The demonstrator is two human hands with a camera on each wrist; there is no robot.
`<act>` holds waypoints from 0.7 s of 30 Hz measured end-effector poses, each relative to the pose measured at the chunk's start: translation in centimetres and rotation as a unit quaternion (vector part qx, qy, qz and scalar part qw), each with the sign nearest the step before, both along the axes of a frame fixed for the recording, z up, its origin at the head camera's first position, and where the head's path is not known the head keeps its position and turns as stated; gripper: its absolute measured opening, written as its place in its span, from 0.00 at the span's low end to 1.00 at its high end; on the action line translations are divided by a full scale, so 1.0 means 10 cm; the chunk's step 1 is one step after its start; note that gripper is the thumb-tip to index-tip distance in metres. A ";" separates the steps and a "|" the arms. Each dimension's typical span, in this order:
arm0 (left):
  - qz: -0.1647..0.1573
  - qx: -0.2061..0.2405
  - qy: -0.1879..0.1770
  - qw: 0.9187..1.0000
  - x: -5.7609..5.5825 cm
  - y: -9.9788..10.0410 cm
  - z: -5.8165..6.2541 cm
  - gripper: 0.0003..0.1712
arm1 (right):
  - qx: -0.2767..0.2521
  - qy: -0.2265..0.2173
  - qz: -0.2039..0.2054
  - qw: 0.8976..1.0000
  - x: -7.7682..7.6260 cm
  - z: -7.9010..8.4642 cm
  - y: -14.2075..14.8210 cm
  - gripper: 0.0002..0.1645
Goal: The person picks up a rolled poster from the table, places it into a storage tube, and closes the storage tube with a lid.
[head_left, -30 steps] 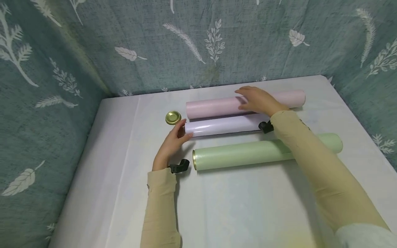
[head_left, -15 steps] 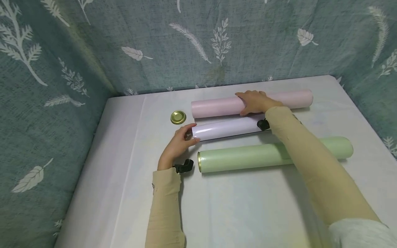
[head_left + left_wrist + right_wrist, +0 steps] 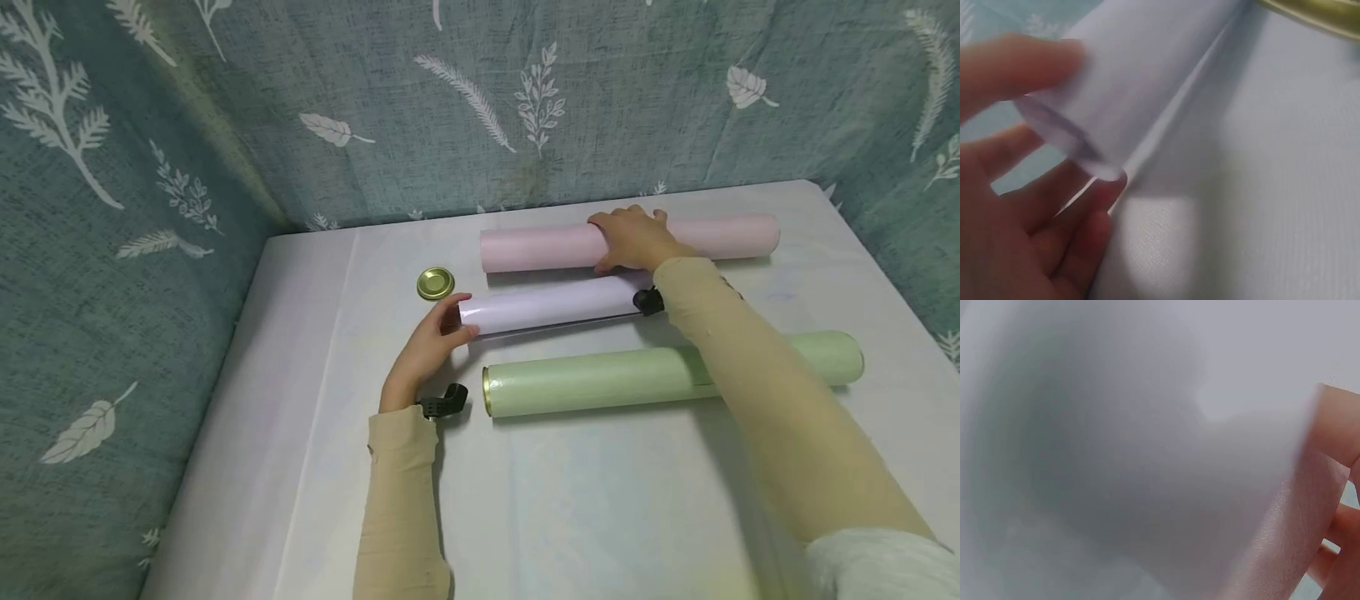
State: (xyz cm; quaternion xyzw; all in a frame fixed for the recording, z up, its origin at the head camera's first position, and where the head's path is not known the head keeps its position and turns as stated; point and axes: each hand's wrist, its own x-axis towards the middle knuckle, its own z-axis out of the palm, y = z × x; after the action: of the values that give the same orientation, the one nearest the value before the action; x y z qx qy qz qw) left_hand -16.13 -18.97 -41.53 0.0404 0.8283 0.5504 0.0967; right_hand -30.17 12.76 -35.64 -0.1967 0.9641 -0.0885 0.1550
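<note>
In the head view, my left hand (image 3: pixel 423 354) holds the left end of a glossy pale lavender paper roll (image 3: pixel 551 304), thumb on one side and fingers on the other. The left wrist view shows the fingertips (image 3: pixel 1110 187) at the roll's hollow end (image 3: pixel 1066 134). Behind this roll lies a pink tube (image 3: pixel 540 248), gripped around its middle by my right hand (image 3: pixel 637 237). In the right wrist view the thumb (image 3: pixel 1338 422) lies against the pink tube (image 3: pixel 1297 519), while a blurred pale surface fills most of that view. My right wrist and sleeve hide the lavender roll's right end.
A green tube (image 3: pixel 600 383) with a gold rim lies in front, partly under my right forearm. A round gold lid (image 3: pixel 435 283) rests left of the rolls. Leaf-patterned curtains (image 3: pixel 450 167) border the white-covered table (image 3: pixel 315 350) behind and at both sides.
The pink tube has shifted back and slightly right with my right hand, widening its gap from the lavender roll. My left hand stays at the lavender roll's end. The head view has shifted a little.
</note>
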 end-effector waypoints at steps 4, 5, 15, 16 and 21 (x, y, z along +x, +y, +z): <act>0.030 0.039 -0.012 0.999 0.02 0.00 0.05 0.33 | -0.010 0.015 -0.004 1.000 0.06 0.10 0.14 0.49; 0.037 0.057 -0.020 0.998 0.02 0.00 0.06 0.33 | -0.011 0.019 -0.001 1.000 0.07 0.12 0.16 0.49; 0.078 0.209 -0.086 0.971 0.08 0.06 0.14 0.37 | -0.046 0.043 0.024 0.998 0.16 0.33 0.27 0.51; 0.082 0.206 -0.085 0.971 0.07 0.06 0.10 0.38 | -0.054 0.048 0.025 0.997 0.18 0.34 0.28 0.51; 0.085 0.238 -0.078 0.964 0.01 0.04 -0.03 0.40 | -0.107 0.086 0.027 0.990 0.33 0.40 0.31 0.49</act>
State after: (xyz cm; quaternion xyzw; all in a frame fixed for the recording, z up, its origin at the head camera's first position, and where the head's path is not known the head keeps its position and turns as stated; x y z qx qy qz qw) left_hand -16.02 -18.56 -41.87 -0.0521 0.6637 0.7393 0.1017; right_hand -26.86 15.87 -31.67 -0.2451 0.9531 -0.1701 0.0517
